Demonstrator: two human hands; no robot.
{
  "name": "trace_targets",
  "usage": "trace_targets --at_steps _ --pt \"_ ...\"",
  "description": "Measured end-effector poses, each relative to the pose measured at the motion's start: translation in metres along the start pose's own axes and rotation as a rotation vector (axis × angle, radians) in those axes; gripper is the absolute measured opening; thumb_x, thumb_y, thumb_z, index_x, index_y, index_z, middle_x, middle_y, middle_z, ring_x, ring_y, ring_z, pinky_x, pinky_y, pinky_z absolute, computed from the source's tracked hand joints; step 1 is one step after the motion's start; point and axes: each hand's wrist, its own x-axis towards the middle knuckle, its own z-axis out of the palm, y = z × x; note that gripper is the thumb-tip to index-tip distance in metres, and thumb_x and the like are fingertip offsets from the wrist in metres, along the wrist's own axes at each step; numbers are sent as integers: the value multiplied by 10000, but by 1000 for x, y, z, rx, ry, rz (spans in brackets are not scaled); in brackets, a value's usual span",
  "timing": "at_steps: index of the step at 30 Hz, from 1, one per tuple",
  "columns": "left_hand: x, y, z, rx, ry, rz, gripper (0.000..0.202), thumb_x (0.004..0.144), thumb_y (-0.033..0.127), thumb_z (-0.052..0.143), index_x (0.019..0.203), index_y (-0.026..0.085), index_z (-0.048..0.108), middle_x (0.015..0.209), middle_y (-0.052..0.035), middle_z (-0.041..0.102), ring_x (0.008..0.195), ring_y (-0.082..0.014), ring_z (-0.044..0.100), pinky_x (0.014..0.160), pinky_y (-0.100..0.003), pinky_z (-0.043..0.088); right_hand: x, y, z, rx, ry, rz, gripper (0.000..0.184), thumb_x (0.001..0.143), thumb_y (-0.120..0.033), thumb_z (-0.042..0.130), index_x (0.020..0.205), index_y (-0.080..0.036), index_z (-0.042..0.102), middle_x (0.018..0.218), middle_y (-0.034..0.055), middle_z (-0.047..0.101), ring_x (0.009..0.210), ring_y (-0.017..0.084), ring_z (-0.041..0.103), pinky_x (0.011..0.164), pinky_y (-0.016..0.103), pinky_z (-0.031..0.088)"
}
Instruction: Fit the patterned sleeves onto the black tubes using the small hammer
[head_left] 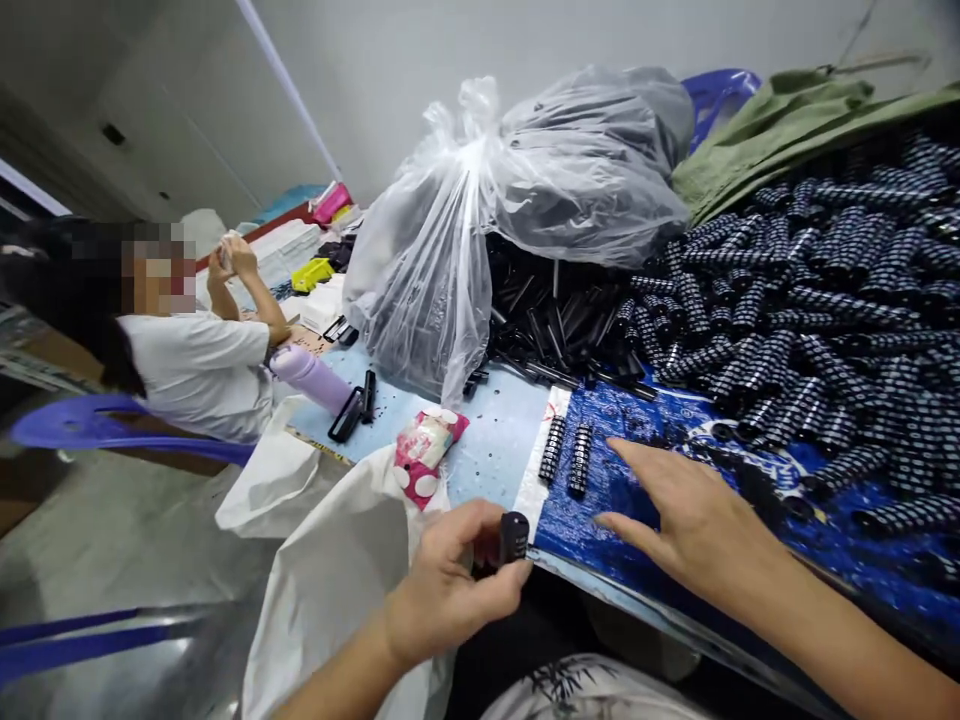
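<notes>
My left hand (450,580), at the table's front edge, is closed around a small black cylindrical piece (515,538); its rounded end shows between thumb and fingers, while the rest is hidden in the palm. Over a blue plastic sheet (600,525) my right hand (686,510) is open, thumb and fingers apart, holding nothing. Just left of its fingertips, two black cylinders with rows of pale marks (579,460) lie side by side, apart from the hand. A large heap of similar black-and-white patterned cylinders (810,310) covers the right side.
Behind the hands stand big tied clear plastic bags (442,240), beside loose black parts (555,325). A pink tissue pack (426,455), a lilac bottle (309,375) and white cloth (330,570) lie leftward. Another person (199,365) sits at left, hands raised.
</notes>
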Motion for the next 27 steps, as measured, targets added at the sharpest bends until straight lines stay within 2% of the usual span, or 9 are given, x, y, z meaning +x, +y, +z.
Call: trace_targets --at_steps 4,6,8,10,14,19,21,24,27 --pt "1 -11 23 -63 134 81 118 835 151 653 951 162 637 753 1 592 648 -99 525 615 -217 457 -51 31 -15 -183 21 195 581 965 -608 390 1229 -119 560 1090 190 668 931 348 649 802 498 517" --pt "7 -18 38 -88 174 126 145 859 150 647 1000 177 627 794 -3 607 683 -104 543 655 -226 476 -84 51 -20 -259 13 221 538 977 -600 341 1082 -140 600 938 180 666 790 339 643 729 504 509" --pt "18 -23 58 -86 184 204 188 873 142 641 1054 187 618 865 -19 646 742 -116 579 713 -243 495 -110 63 -21 -275 38 214 450 1001 -524 333 1008 -169 609 898 144 662 761 308 641 734 481 508" --pt "31 -27 78 -44 158 286 224 876 127 635 1089 190 616 917 -33 675 787 -130 605 746 -259 501 -121 64 -24 -279 67 253 365 1011 -446 360 966 -179 605 860 109 652 750 274 644 727 440 510" --pt "51 -32 108 77 80 348 182 881 111 604 1047 182 624 892 -40 686 799 -157 620 745 -288 497 -111 42 -52 -152 185 297 233 1019 -318 397 1049 -178 581 885 59 664 739 183 678 675 302 524" --pt "57 -27 113 137 30 354 170 892 130 582 1049 178 627 884 -41 686 797 -165 626 741 -297 504 -85 6 -98 47 289 183 203 991 -223 469 1166 -200 570 941 46 692 728 136 688 683 218 541" --pt "56 -23 112 155 10 321 173 891 126 573 1046 176 632 891 -46 690 794 -166 626 742 -298 505 -78 4 -101 91 281 121 239 978 -169 472 1199 -195 562 967 66 694 782 146 695 715 221 548" --pt "54 -20 110 159 -17 284 153 899 137 563 1030 170 636 915 -62 695 807 -169 629 745 -298 506 -71 6 -91 118 171 37 253 971 -145 495 1208 -201 564 945 64 703 811 160 701 733 228 557" --pt "54 -21 110 148 -18 287 165 901 145 569 1049 166 638 908 -62 694 811 -171 632 750 -297 506 -69 8 -82 146 137 49 251 976 -151 498 1209 -209 572 950 56 705 817 157 701 740 227 555"
